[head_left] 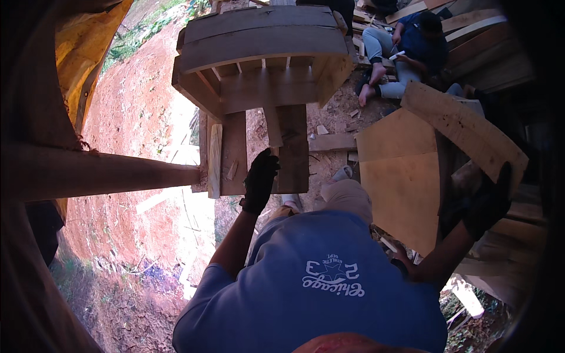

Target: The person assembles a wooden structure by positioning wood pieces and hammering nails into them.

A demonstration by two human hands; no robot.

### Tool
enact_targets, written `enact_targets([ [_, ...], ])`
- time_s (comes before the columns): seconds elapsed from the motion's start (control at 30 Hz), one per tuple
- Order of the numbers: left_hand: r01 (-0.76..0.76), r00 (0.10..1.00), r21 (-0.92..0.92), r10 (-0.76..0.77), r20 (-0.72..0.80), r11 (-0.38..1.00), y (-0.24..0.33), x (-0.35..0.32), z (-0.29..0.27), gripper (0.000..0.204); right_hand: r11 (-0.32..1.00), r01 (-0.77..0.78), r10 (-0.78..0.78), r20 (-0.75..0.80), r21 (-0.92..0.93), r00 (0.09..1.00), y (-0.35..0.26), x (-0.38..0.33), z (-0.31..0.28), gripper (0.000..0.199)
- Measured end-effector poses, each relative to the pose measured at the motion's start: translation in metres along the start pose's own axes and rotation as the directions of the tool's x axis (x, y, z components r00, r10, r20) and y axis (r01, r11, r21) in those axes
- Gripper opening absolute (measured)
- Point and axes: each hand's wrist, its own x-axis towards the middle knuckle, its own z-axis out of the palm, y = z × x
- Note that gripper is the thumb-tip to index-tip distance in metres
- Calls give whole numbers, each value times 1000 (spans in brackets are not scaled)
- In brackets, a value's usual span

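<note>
My left hand (261, 181), in a dark glove, is closed at the near end of a thin wooden slat (273, 128). The slat reaches up to a wooden frame (265, 42) with curved boards and several upright slats inside. Beneath the slat, dark planks (293, 159) form a work surface. On the right, my gloved right hand (491, 201) grips the lower end of a curved wooden board (462, 126). That board slants across the top of a large pale wooden panel (400, 176). Shadow hides part of the right fingers.
A thick round pole (112, 175) juts in from the left, below an orange tarp (82, 53). Another person (406, 50) sits at the upper right, near stacked boards (491, 56). A loose wood strip (215, 162) lies on the planks. Reddish soil (138, 123) covers the left ground.
</note>
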Motion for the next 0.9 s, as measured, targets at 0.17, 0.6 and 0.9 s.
enact_targets([
  [0.17,12,1000,-58,-14,-28,998,8,14,-3,46,169,-796,398,699,581,594,12,-121,123,51],
  [0.6,-161,946,-235,82,-314,958,-90,103,-121,54,-682,-724,-130,991,-104,-20,-48,-321,403,60],
  [0.9,112,916,843,274,-293,527,-87,140,-122,55,-576,-814,-142,990,-74,10,-31,-343,457,68],
])
